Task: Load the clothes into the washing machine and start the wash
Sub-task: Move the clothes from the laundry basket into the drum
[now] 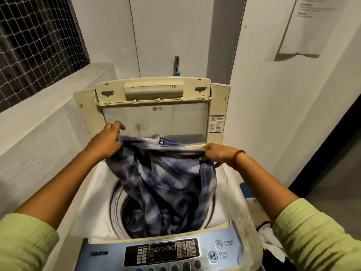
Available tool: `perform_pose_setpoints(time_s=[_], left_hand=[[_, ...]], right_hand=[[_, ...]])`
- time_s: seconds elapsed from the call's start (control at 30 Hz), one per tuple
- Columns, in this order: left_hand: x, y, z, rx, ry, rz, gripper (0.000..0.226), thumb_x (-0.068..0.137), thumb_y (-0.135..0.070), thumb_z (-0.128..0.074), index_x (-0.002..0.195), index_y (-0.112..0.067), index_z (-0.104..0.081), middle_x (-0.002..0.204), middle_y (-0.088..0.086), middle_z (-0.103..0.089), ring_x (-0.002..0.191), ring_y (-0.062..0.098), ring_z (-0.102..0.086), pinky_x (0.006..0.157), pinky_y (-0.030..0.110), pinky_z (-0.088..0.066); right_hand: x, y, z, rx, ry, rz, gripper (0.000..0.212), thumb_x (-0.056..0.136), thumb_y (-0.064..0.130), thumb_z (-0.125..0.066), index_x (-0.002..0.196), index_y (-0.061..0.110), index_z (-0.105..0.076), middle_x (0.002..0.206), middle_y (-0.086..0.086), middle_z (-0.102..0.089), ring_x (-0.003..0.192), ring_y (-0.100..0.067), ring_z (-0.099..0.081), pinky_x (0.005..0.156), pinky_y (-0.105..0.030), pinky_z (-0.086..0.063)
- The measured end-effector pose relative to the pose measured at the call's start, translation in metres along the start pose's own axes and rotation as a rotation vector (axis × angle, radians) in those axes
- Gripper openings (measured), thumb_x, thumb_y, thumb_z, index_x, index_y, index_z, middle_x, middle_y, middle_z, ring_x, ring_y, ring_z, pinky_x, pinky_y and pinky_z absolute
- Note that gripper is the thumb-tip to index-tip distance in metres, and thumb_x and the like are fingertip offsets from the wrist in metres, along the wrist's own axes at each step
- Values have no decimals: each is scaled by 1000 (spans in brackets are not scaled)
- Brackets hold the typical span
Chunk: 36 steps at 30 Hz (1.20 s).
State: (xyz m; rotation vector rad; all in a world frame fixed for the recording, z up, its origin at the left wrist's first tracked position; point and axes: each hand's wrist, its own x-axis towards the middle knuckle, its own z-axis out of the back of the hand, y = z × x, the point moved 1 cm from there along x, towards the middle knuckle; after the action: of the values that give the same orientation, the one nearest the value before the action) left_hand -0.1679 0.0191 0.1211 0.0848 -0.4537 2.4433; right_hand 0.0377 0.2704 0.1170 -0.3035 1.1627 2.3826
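A top-loading washing machine (97,218) stands in front of me with its lid (154,106) folded up against the wall. A blue and white checked shirt (166,178) hangs over the drum opening, its lower part down inside the drum (117,208). My left hand (108,140) grips the shirt's top edge on the left. My right hand (218,153) pinches the top edge on the right; a red thread is on that wrist. The control panel (162,253) with power and start/pause buttons lies at the near edge.
A concrete ledge (48,122) and a netted window (37,42) are on the left. A tap (176,65) sticks out of the wall behind the lid. To the right of the machine lie more clothes (269,237) and a crumpled plastic cover (246,222). A paper notice (310,24) hangs on the right wall.
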Motion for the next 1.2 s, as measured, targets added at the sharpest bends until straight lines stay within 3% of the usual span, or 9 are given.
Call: perform_pose_setpoints(time_s=[0.13, 0.23, 0.43, 0.53, 0.67, 0.8, 0.9, 1.07, 1.2], left_hand=[[-4, -26, 5, -379, -150, 64, 5, 86, -13, -56, 81, -14, -56, 86, 12, -61, 84, 26, -55, 76, 37, -43], [-12, -71, 3, -549, 86, -94, 17, 75, -24, -64, 63, -19, -53, 65, 3, -55, 71, 19, -53, 72, 37, -45], [-34, -104, 2, -539, -162, -303, 69, 59, -41, -73, 123, -35, -48, 128, 0, -51, 118, 10, -49, 101, 29, -43], [-45, -62, -53, -600, 218, -54, 130, 37, -56, -81, 145, -41, -9, 154, -10, -11, 137, 5, -19, 112, 33, -24], [-72, -32, -156, -899, 597, 300, 34, 63, -10, -85, 81, -13, -56, 88, -1, -62, 68, -7, -60, 61, 5, -47], [-44, 12, -167, -565, 468, 245, 10, 91, 0, -54, 96, -6, -60, 99, 9, -56, 97, 16, -51, 80, 20, -39], [-6, 51, -132, -337, 314, 254, 32, 89, -27, -51, 108, -6, -66, 114, 18, -64, 111, 29, -59, 90, 33, -43], [25, 27, -72, -422, -221, 127, 51, 82, -5, -51, 133, -9, -47, 130, 24, -48, 119, 35, -50, 101, 33, -38], [-20, -7, -108, -485, -347, 29, 62, 85, 6, -54, 142, -2, -31, 140, 24, -35, 126, 35, -43, 109, 41, -33]], right_hand=[[5, -5, -7, -498, -45, 21, 69, 82, 30, -69, 140, 8, -39, 141, -15, -45, 127, -30, -45, 100, -35, -41], [4, 20, -35, 6, -26, 415, 108, 70, 24, -81, 150, 21, -9, 155, -3, -20, 141, -14, -22, 113, -25, -23], [19, 44, -54, 623, -210, 629, 36, 86, -1, -60, 119, 10, -55, 110, -4, -64, 95, 2, -62, 88, -15, -48], [21, 37, -45, 833, -145, 459, 16, 95, 12, -49, 99, 17, -63, 87, 5, -72, 78, -2, -67, 76, -18, -54], [20, 37, -51, 934, 300, 296, 20, 94, 20, -47, 105, 13, -62, 92, 0, -71, 85, -12, -67, 84, -25, -54], [33, 23, -45, 307, 541, 265, 23, 91, -1, -49, 111, 7, -59, 106, -6, -65, 94, -14, -63, 89, -23, -52], [69, -3, -34, -127, 144, 186, 44, 82, -13, -40, 116, 3, -63, 118, -15, -64, 105, -23, -59, 93, -26, -49], [82, 15, -18, 271, -704, 335, 44, 79, -17, -39, 114, -4, -63, 116, -16, -62, 105, -12, -50, 89, -14, -40], [63, 15, -34, 265, -869, 649, 60, 71, -14, -37, 127, 1, -53, 129, -8, -50, 121, -8, -43, 106, -8, -29]])
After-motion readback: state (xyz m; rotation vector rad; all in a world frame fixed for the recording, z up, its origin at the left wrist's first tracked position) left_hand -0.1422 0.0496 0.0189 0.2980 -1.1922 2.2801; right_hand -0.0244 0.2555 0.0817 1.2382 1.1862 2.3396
